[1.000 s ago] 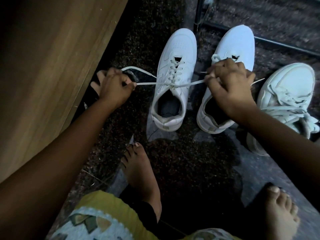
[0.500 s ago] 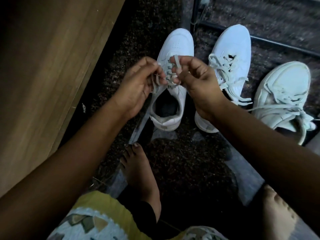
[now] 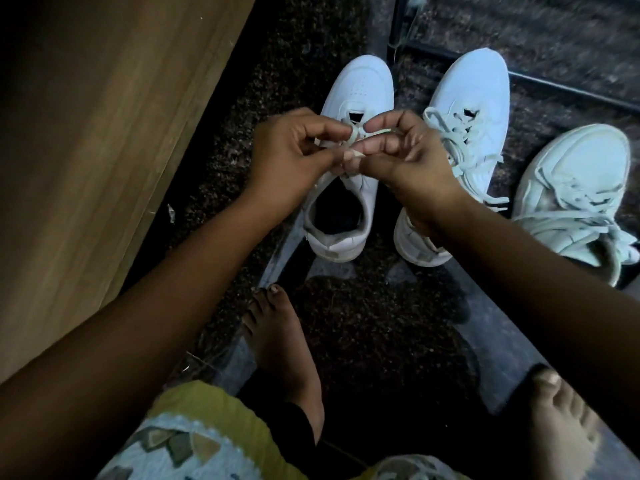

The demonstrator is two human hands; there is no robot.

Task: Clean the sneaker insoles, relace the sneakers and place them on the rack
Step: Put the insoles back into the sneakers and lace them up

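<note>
Floor (image 3: pixel 363 334): dark speckled stone with paler polished bands, dimly lit. A wooden panel (image 3: pixel 104 133) bounds it on the left; a black metal frame (image 3: pixel 571 90) crosses the top right corner. Three white sneakers stand on the floor, toes pointing away from the person. The first sneaker (image 3: pixel 360 81) stands nearest the panel, the second sneaker (image 3: pixel 474 88) just beside it, and the third sneaker (image 3: pixel 581 174) further right, angled. The first sneaker's opening is dark; what lies inside cannot be told. Its lace (image 3: pixel 355 135) is held above the eyelets. The left hand (image 3: pixel 287 154) pinches the lace between curled fingers and thumb; the right hand (image 3: pixel 408 157) likewise has fingers curled, thumb and fingertips clamped on the same lace, and the two hands touch at the fingertips. The second and third sneakers carry loose laces. A bare left foot (image 3: pixel 277 341) rests just behind the first sneaker's heel; a bare right foot (image 3: pixel 561 420) rests at lower right. Open floor lies between the two feet.
</note>
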